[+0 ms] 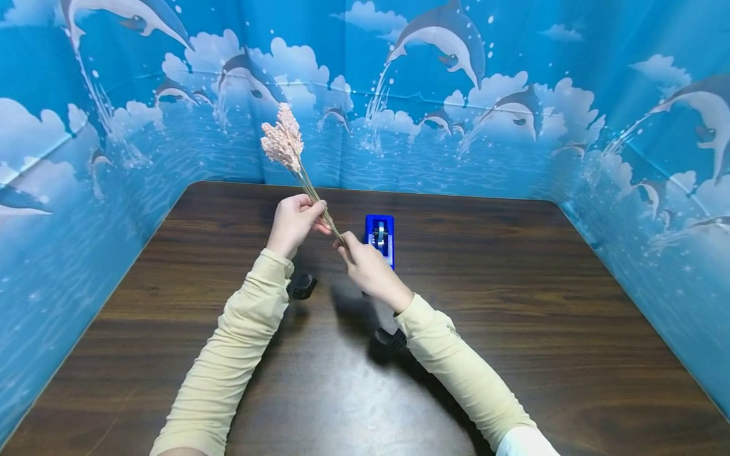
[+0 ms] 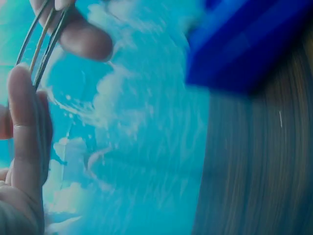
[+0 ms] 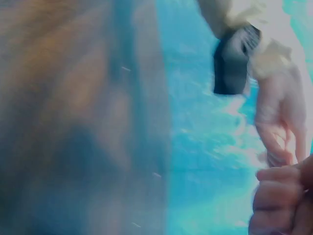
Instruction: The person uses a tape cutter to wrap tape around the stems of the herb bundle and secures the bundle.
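Observation:
A bunch of dried flowers [image 1: 283, 140] with pale pink, fluffy heads is held up over the table, tilted to the upper left. My left hand [image 1: 292, 223] pinches its thin stems about midway. Farther down, my right hand [image 1: 369, 269] grips the stem ends between thumb and fingers. Three stems [image 2: 41, 46] show in the left wrist view, running between the fingers of both hands. In the blurred right wrist view, my right hand [image 3: 277, 203] is in the lower corner, with my left hand [image 3: 281, 115] beyond it; the flower heads are out of that view.
A blue tape dispenser [image 1: 379, 231] stands on the dark wooden table [image 1: 485, 272], just behind my right hand and partly covered by it. Black wrist devices [image 1: 302, 287] hang under both cream sleeves. A blue curtain [image 1: 365, 152] with dolphins surrounds the table's back and sides.

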### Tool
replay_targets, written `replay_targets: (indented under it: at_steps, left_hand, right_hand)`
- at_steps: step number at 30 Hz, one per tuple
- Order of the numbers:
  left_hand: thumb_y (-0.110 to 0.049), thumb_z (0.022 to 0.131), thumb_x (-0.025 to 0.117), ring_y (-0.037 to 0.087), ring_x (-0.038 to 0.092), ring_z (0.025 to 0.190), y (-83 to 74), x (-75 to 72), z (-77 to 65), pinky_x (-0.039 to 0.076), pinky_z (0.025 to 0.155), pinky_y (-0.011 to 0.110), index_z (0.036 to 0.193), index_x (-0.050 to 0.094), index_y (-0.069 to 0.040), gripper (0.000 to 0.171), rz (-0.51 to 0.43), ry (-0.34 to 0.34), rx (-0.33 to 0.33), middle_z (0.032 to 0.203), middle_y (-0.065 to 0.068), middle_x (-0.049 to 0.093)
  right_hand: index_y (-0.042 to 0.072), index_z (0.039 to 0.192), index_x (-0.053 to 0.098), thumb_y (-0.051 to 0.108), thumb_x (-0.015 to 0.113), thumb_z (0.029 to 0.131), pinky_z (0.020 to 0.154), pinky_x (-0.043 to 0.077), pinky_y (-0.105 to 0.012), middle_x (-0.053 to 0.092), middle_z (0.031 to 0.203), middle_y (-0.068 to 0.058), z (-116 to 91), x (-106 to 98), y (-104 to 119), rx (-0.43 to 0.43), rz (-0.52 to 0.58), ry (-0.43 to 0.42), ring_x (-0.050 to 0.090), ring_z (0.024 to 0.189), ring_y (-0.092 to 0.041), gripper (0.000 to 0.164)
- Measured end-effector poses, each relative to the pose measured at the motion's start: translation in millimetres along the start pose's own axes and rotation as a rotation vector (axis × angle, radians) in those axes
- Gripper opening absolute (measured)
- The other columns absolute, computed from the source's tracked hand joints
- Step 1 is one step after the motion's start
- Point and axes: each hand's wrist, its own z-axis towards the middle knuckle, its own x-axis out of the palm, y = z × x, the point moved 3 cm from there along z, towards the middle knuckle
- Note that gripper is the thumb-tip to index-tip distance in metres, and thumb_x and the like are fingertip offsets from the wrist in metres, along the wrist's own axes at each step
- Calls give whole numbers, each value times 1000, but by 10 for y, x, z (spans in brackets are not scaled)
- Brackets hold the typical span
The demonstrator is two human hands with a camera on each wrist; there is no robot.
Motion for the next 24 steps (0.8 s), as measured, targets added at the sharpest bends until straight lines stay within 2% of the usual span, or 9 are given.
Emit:
replay_targets:
  at_steps: [2,4,6,8,11,14,17,20,24]
  left_hand:
    - [-3,95,53,4,63,50,-27,22,-12,55,56,21,93,56,4,8,-147,8,12,60,-7,64]
    - [-1,94,55,6,65,55,-47,45,-24,56,59,22,92,57,-1,3,-282,48,0,66,-5,66]
    - [-1,94,55,8,67,61,-58,71,-41,56,64,23,91,59,-6,7,-383,111,-27,73,-3,67]
    - [-1,95,55,9,68,67,-58,99,-59,57,69,24,92,62,-8,11,-447,168,-51,79,-2,68]
    - [-1,96,52,9,69,72,-36,163,-76,56,73,23,91,66,-10,17,-505,207,-64,84,-1,69]
    - [0,97,52,8,69,71,1,256,-83,56,73,20,89,67,-9,19,-547,160,-60,84,-1,69]
    - [-1,95,55,9,68,68,36,360,-95,56,71,19,87,66,-8,15,-591,75,-57,83,-1,69]
    - [0,94,57,9,68,67,59,447,-118,56,71,20,89,64,-5,10,-631,-7,-44,81,-1,70]
    - [3,93,57,8,68,66,75,535,-152,56,71,20,92,62,-3,8,-672,-73,1,79,-1,70]
  right_hand:
    - [8,114,57,16,41,104,59,39,-26,67,91,-9,3,-139,-6,-8,-21,-16,46,62,-13,21]
    - [9,112,59,16,40,104,59,37,-26,63,86,-6,7,-264,-49,-18,10,-1,44,62,-13,21]
    - [10,110,60,16,41,104,59,35,-26,56,77,-2,12,-370,-116,-27,47,28,43,62,-12,21]
    - [10,108,61,17,41,104,55,33,-26,45,71,0,12,-456,-188,-34,89,75,39,58,-13,21]
    - [11,108,62,18,42,104,55,33,-26,43,69,2,5,-576,-289,-36,138,119,39,58,-13,21]
    - [12,111,63,22,45,103,53,34,-26,44,67,1,-5,-663,-395,-12,233,133,40,56,-12,22]
    - [8,117,62,25,45,103,49,37,-26,50,68,-1,-22,-700,-498,60,421,97,47,55,-12,27]
    - [0,123,57,30,40,105,53,45,-26,59,80,-5,-22,-709,-567,123,654,-14,58,66,-13,39]
    - [-7,124,53,39,30,106,68,54,-25,64,96,-4,-17,-747,-617,154,919,-230,64,87,-14,54]
